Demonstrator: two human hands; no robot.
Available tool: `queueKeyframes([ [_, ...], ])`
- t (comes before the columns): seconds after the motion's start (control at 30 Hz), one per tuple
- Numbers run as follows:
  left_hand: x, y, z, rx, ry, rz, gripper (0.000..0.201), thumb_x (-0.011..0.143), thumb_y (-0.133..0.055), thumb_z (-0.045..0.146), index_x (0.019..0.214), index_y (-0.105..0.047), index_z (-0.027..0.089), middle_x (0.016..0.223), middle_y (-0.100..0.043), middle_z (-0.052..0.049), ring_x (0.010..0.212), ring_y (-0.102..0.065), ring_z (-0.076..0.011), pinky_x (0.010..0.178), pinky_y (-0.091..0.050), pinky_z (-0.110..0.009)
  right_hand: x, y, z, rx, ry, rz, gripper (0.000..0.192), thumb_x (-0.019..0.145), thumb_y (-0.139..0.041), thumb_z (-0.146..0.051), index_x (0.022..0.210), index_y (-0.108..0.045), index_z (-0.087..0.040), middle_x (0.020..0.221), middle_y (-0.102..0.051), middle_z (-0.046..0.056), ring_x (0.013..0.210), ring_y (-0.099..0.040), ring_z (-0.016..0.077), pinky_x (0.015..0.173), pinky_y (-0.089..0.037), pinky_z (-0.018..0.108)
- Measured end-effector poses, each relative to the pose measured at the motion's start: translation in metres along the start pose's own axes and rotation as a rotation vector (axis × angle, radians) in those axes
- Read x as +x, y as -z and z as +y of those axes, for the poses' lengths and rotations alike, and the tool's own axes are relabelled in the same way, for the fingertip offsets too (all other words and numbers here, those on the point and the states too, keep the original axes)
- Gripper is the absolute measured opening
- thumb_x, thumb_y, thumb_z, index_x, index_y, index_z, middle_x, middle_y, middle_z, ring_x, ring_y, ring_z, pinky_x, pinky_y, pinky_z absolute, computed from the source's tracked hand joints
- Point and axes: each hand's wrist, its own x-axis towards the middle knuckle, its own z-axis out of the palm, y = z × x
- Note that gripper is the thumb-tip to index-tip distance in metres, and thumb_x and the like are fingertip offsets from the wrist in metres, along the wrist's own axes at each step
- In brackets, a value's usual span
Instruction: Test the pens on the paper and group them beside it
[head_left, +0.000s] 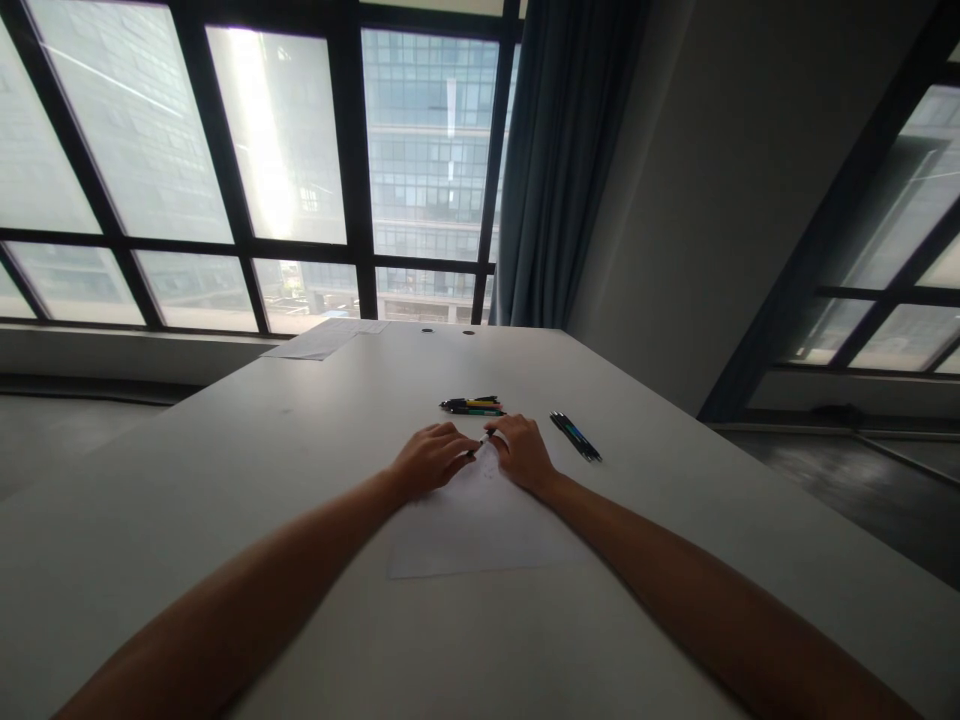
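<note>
Left hand (430,459) and right hand (523,451) meet fingertip to fingertip, both pinching one black pen (481,443) between them, fingers curled around its ends. Pen held just above far edge of white paper sheet (465,530); both hands rest on sheet. Coloured pens (472,405) lie just beyond hands. Dark pens (575,436) right of right hand. All on white table (300,450); more papers (324,338) at far edge.

Two hands (431,458), one sheet (465,530), several pens (472,405) (count unclear).
</note>
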Motion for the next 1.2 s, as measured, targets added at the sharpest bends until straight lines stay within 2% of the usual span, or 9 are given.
queueKeyframes([
  [0.1,0.001,0.001,0.003,0.059,-0.120,-0.096,0.023,0.097,-0.046,0.028,0.109,-0.062,0.016,0.092,-0.070,-0.008,0.083,-0.061,-0.0167,0.073,-0.049,-0.030,0.000,0.000,0.000,0.021,0.012,-0.011,0.024,0.085,-0.054,-0.009,0.104,-0.065,-0.019,0.110,-0.069,0.007,0.105,-0.055,0.0224,0.091,-0.035,0.037],
  [0.2,0.003,0.002,0.004,0.088,-0.141,-0.146,0.027,0.098,-0.043,0.031,0.110,-0.062,0.015,0.092,-0.070,-0.009,0.084,-0.061,-0.0172,0.073,-0.049,-0.030,0.000,0.000,0.000,0.026,0.009,-0.019,0.027,0.084,-0.054,-0.009,0.105,-0.065,-0.020,0.112,-0.068,0.006,0.107,-0.055,0.0217,0.091,-0.036,0.037],
  [0.33,0.005,0.005,0.008,0.067,-0.053,-0.201,0.033,0.098,-0.041,0.038,0.111,-0.062,0.016,0.093,-0.070,-0.009,0.085,-0.061,-0.0172,0.076,-0.049,-0.030,0.000,-0.001,0.001,0.018,0.007,-0.014,0.026,0.084,-0.055,-0.010,0.106,-0.065,-0.019,0.112,-0.068,0.006,0.107,-0.054,0.0215,0.091,-0.036,0.037],
  [0.47,0.006,0.007,0.011,0.043,0.052,-0.208,0.035,0.100,-0.036,0.034,0.117,-0.061,0.017,0.095,-0.069,-0.010,0.087,-0.061,-0.0181,0.078,-0.050,-0.032,0.000,0.000,0.003,0.003,-0.003,0.028,0.020,0.086,-0.055,-0.014,0.103,-0.064,-0.019,0.109,-0.068,0.007,0.105,-0.053,0.0238,0.089,-0.036,0.039],
  [0.67,0.003,0.006,0.010,0.046,0.000,-0.255,0.031,0.098,-0.037,0.029,0.113,-0.063,0.018,0.094,-0.067,-0.009,0.086,-0.060,-0.0170,0.076,-0.049,-0.030,-0.001,0.004,0.004,-0.059,-0.005,0.096,0.012,0.086,-0.058,-0.018,0.096,-0.063,-0.020,0.105,-0.065,0.009,0.104,-0.051,0.0261,0.086,-0.035,0.039],
  [0.83,0.002,0.007,0.008,0.113,0.049,-0.249,0.031,0.097,-0.042,0.038,0.098,-0.066,0.019,0.090,-0.066,-0.007,0.084,-0.059,-0.0180,0.073,-0.046,-0.030,-0.001,0.005,0.003,-0.074,0.013,0.122,0.005,0.085,-0.064,-0.023,0.090,-0.064,-0.020,0.097,-0.064,0.007,0.100,-0.052,0.0257,0.086,-0.034,0.039],
  [0.9,0.001,0.005,0.005,0.182,0.134,-0.248,0.031,0.098,-0.040,0.036,0.095,-0.065,0.018,0.086,-0.067,-0.007,0.081,-0.059,-0.0188,0.071,-0.044,-0.032,-0.001,0.005,0.002,-0.066,0.030,0.127,0.009,0.084,-0.068,-0.027,0.087,-0.065,-0.019,0.093,-0.064,0.006,0.098,-0.053,0.0250,0.086,-0.034,0.039],
  [1.03,0.002,0.003,-0.002,0.313,0.324,-0.280,0.025,0.097,-0.041,0.027,0.104,-0.063,0.016,0.084,-0.069,-0.009,0.079,-0.061,-0.0217,0.074,-0.042,-0.037,-0.002,0.006,-0.003,-0.047,0.070,0.112,0.016,0.085,-0.067,-0.036,0.083,-0.067,-0.020,0.088,-0.066,0.006,0.096,-0.054,0.0245,0.087,-0.033,0.039],
  [1.2,0.004,0.005,0.000,0.317,0.264,-0.280,0.030,0.099,-0.037,0.032,0.109,-0.062,0.016,0.095,-0.067,-0.011,0.089,-0.060,-0.0228,0.084,-0.040,-0.040,-0.002,0.008,-0.016,-0.035,0.108,0.083,0.032,0.091,-0.057,-0.045,0.079,-0.069,-0.019,0.078,-0.067,0.007,0.088,-0.057,0.0226,0.085,-0.033,0.037],
])
